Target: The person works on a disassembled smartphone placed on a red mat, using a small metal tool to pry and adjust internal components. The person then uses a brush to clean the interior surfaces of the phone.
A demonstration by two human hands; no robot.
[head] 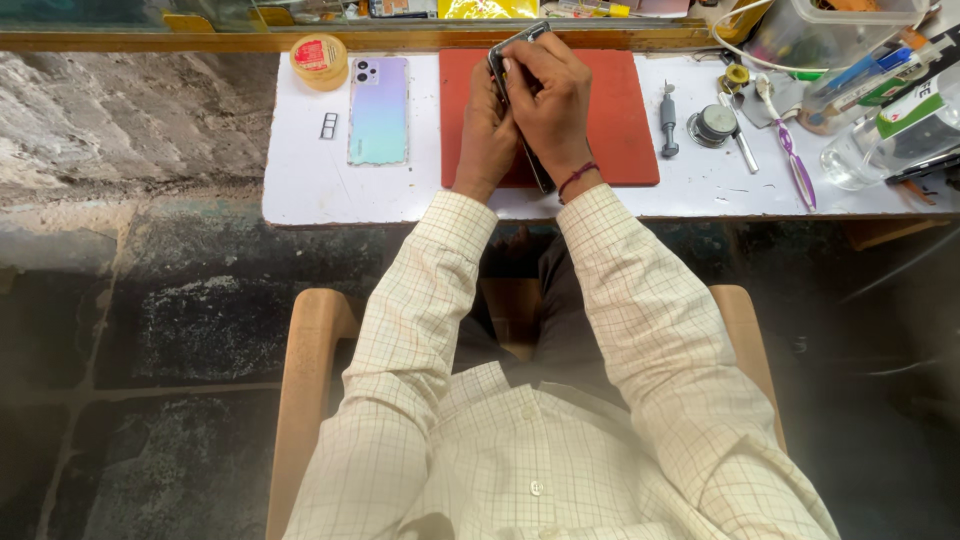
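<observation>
Item 1, nearest you: wooden chair point(312, 340), arms showing either side of your checked sleeves; the seat is hidden under you.

Item 2: white worktop point(300, 190), its front edge just beyond your wrists.

Item 3: red mat point(620, 130) lying on the worktop, under both hands.

Item 4: phone body point(510, 60), dark, held on edge above the mat and tilted, its top corner pointing away from you. Your left hand point(487, 135) wraps one long side; your right hand point(550, 100) closes over the other, fingers curled across the face. Both are grasping it. Judged thin, stiff and light, with smooth edges likely to slip; any glass on it would be fragile, so grip by the frame's long edges, not the flat faces. Most of it is covered by your fingers; whether a tool sits between them cannot be told.

Item 5: iridescent back cover point(378, 110), flat on the worktop left of the mat, well apart from your hands. A small dark frame piece point(329, 125) lies just beside it; a round tape roll point(319, 60) sits beyond.

Item 6, right of the mat: short screwdriver point(668, 120), a round metal part point(716, 123), purple-handled tool point(790, 150), clear bottle point(880, 140). The clutter at the far right edge is cut off and hard to sort.

Item 7, farthest: wooden ledge point(150, 40), goods above it blurred.
</observation>
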